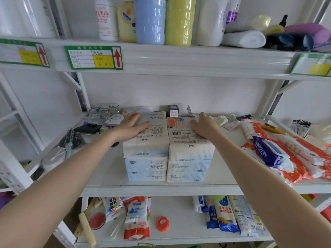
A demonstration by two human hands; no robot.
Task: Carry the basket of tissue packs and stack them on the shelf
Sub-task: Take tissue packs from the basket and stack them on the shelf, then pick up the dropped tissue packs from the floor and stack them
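Shelf [107, 169]: I log two side-by-side tissue stacks [167, 158]. Left hand [133, 127] at 11 o'clock, right hand [204, 127] at 1; fingers flat on top, gripping nothing.

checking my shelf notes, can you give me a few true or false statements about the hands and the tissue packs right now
1. Both hands rest on top of the white and pale blue tissue pack stacks. True.
2. The left hand grips a clear glass jar. False: it lies flat on the left stack.
3. The stacks stand side by side on the white metal middle shelf. True.
4. The right hand holds the dark blue wet wipe pack. False: it rests on the right stack.
5. The orange round lid lies on the top shelf. False: it lies on the lower shelf.
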